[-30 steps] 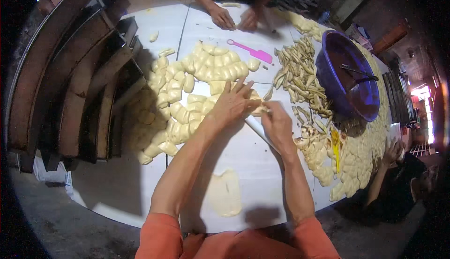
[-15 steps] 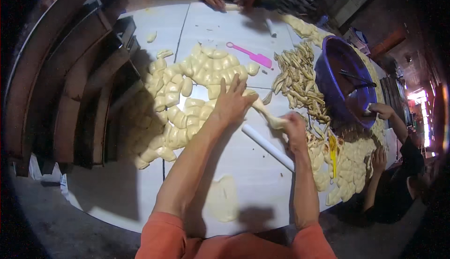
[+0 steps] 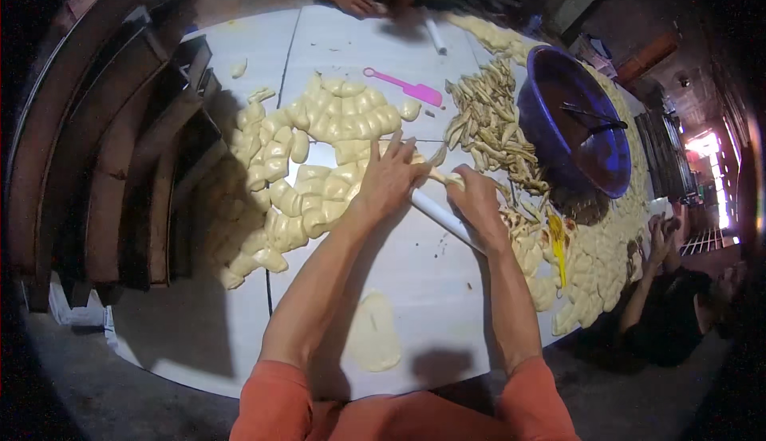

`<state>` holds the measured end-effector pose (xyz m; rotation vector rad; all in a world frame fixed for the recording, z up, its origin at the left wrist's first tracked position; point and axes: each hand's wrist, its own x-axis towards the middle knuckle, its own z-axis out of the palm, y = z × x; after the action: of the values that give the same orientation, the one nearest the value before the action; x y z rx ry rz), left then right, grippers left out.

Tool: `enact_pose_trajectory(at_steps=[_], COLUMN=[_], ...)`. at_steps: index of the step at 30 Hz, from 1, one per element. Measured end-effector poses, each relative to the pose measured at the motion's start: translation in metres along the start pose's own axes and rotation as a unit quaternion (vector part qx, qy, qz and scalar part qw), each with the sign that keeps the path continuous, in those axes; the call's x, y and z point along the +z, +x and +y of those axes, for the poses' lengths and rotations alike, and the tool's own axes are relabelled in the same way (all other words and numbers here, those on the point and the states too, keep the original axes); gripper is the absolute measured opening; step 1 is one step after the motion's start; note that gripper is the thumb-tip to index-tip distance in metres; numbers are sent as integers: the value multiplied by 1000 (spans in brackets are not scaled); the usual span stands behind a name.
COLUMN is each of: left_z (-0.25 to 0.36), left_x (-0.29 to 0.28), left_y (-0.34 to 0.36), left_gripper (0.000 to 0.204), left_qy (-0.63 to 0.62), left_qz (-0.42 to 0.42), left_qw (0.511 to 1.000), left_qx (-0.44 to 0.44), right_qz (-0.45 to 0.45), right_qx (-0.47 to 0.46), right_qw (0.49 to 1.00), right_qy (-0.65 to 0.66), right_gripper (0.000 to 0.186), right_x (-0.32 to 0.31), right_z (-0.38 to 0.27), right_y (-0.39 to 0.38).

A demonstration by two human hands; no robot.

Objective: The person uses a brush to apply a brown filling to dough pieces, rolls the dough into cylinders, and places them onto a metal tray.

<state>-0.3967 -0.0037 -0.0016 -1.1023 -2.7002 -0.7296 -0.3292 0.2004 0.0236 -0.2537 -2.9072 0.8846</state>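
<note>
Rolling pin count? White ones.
2. The near pin lies angled on the table, its lower end hidden by the right forearm; the far pin is at the far edge, right of a co-worker's hand. Others may be hidden.

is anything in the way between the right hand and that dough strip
Nothing visible: the right hand touches the dough strip. The white rod lies on its near side, not between them.

Dough [image 3: 351,116]: is gleaming pale cream
Twists [image 3: 491,130]: are showing brown streaks over cream
Table [image 3: 435,305]: is looking white, dark-lined
Tub [image 3: 540,122]: is shining violet-blue
Scraper [image 3: 421,92]: is showing pink
Rod [image 3: 443,216]: is showing white
Sleeves [image 3: 275,399]: are glowing orange-red
</note>
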Motion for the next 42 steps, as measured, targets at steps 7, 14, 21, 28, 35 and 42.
enact_pose_trajectory(at_steps=[7, 14, 21, 28, 35, 42], left_z=[1, 11, 98, 205, 279, 280], left_x=[9, -11, -49, -45, 0, 14], left_y=[4, -6, -106, -215, -246, -258], left_gripper=[34, 34, 36, 24, 50, 78], left_qy=[62, 80, -94, -92, 5, 52], left_qz=[-37, -22, 154, 104, 18, -87], left_qw=[996, 996, 982, 976, 984, 976], left_qx=[-49, -33, -52, -166, -179, -193], right_qz=[-154, -120, -123, -195, -125, -234], right_qx=[146, 166, 227, 190, -273, -386], right_qw=[950, 862, 829, 901, 950, 889], right_qy=[228, 463, 496, 337, 86, -75], right_gripper=[18, 28, 28, 28, 64, 84], right_x=[-92, -108, -41, -28, -59, -32], right_z=[-14, -4, -1, -1, 24, 34], right_y=[-62, -166, -221, -256, -247, -221])
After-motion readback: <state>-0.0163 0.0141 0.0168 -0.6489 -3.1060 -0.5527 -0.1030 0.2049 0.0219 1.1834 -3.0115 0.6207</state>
